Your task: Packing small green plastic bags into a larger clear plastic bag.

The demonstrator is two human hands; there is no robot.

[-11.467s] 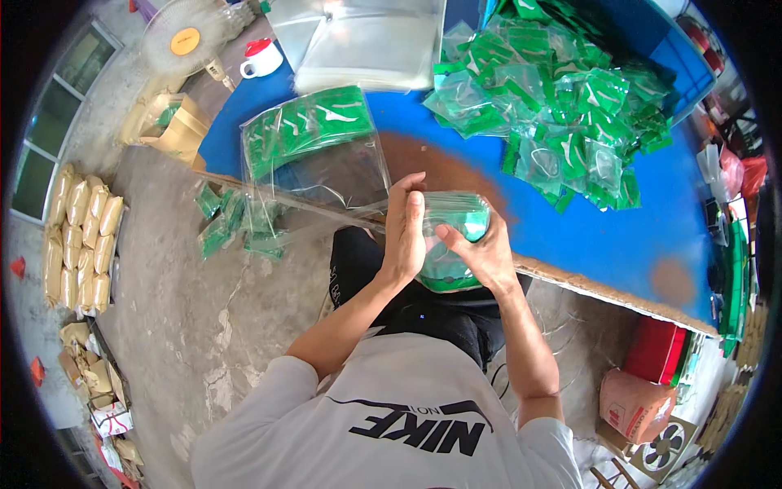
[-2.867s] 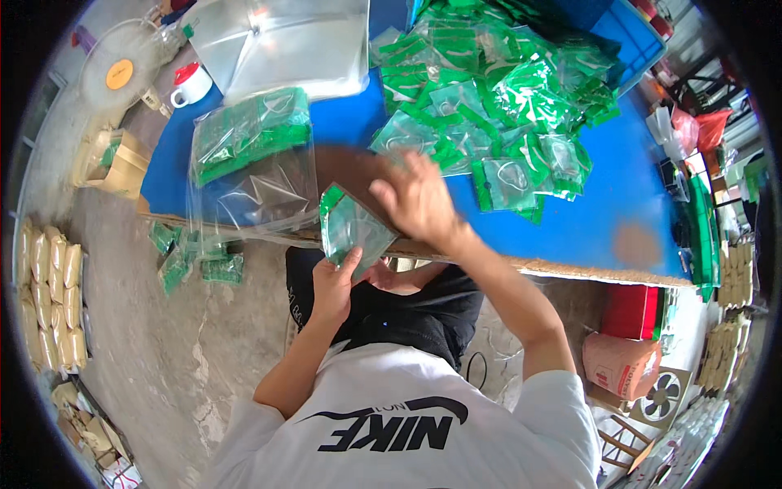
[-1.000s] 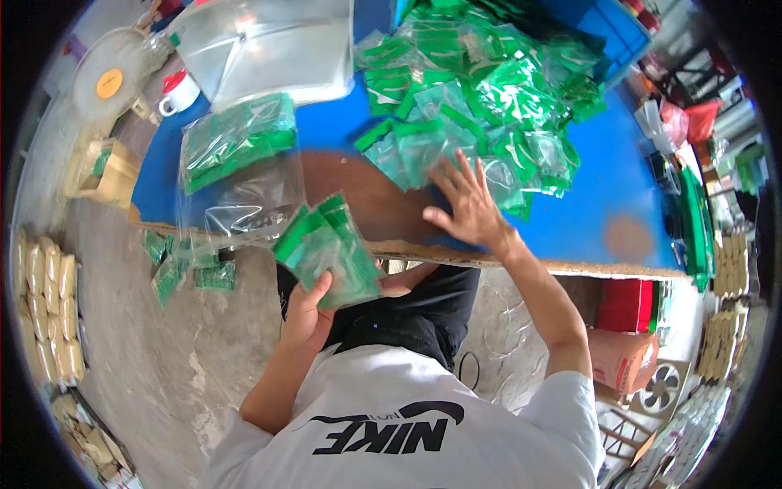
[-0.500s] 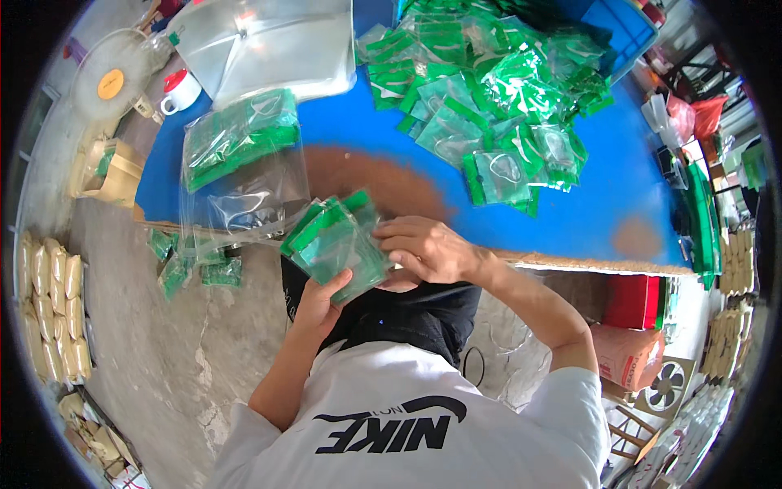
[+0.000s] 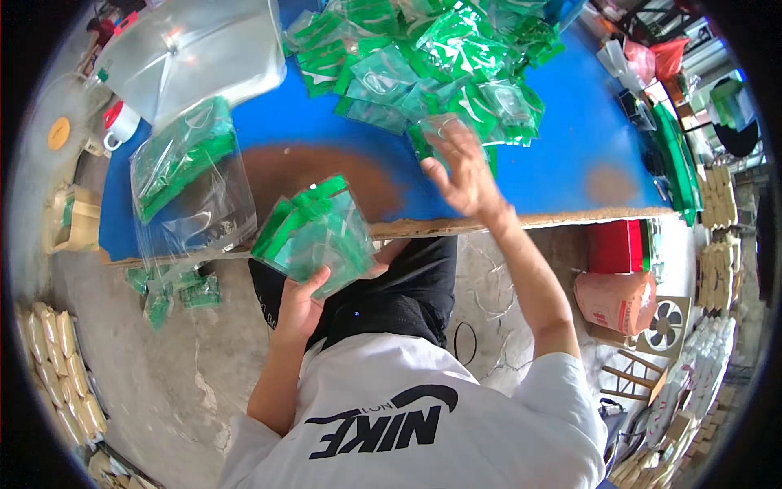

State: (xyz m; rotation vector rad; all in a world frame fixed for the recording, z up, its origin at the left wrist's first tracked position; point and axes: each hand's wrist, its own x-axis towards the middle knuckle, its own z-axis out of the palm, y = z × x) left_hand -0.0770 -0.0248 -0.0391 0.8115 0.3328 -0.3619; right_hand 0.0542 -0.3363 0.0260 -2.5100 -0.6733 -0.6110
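My left hand (image 5: pixel 303 300) grips a fanned stack of small clear plastic packets (image 5: pixel 322 236) with green bands, held over my lap at the table's front edge. Its thumb lies on top of the stack; the fingers beneath are mostly hidden. My right hand (image 5: pixel 468 181) reaches over the blue table, thumb spread from outstretched fingers, slightly blurred. The fingertips are over a single packet (image 5: pixel 425 140) at the near edge of a loose pile of similar packets (image 5: pixel 464 41). Whether they touch it I cannot tell.
A large clear bag (image 5: pixel 191 216) with green packets inside lies at the table's left, overhanging the edge. Behind it are clear plastic sheets (image 5: pixel 204 73) and a white mug with red lid (image 5: pixel 122 126). More packets (image 5: pixel 199 292) hang below the edge. A fan (image 5: pixel 666 326) stands lower right.
My right hand has left the stack and moved forward and right to the pile. My left hand still holds the stack. The whole view has shifted, with the table appearing further left.
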